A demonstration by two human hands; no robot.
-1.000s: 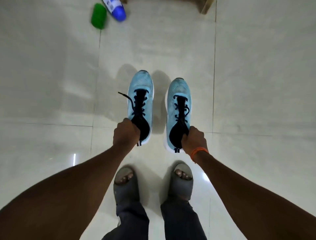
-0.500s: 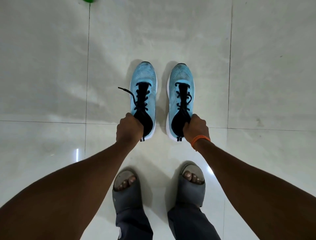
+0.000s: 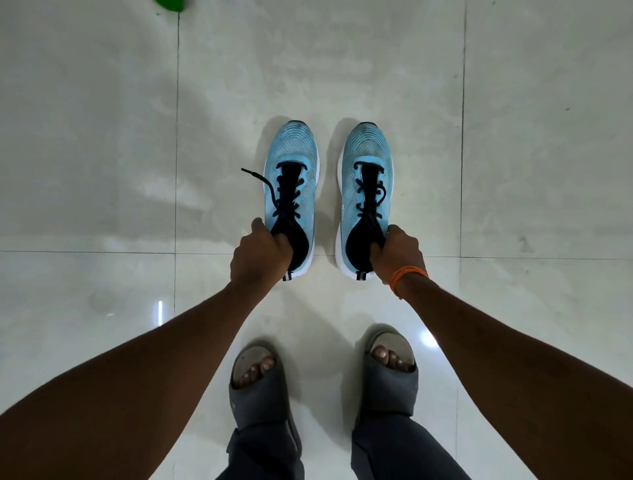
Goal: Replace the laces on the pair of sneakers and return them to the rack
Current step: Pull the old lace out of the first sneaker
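- The floor (image 3: 85, 137) is laid with big glossy tiles, pale cream with a faint cloudy marbling.
- Thin dark grout lines cut it up: one long seam (image 3: 177, 137) runs away on the left, another (image 3: 463, 137) on the right, and a cross seam (image 3: 85, 251) runs from side to side.
- Light comes from overhead and shines back off the polish as a short bright streak (image 3: 160, 312) on the left and a softer white glare (image 3: 428, 339) on the right.
- A small grey smudge (image 3: 524, 241) marks a right-hand tile.
- A bit of some green object (image 3: 170, 4) pokes in at the top edge, too cut off to tell what it is.
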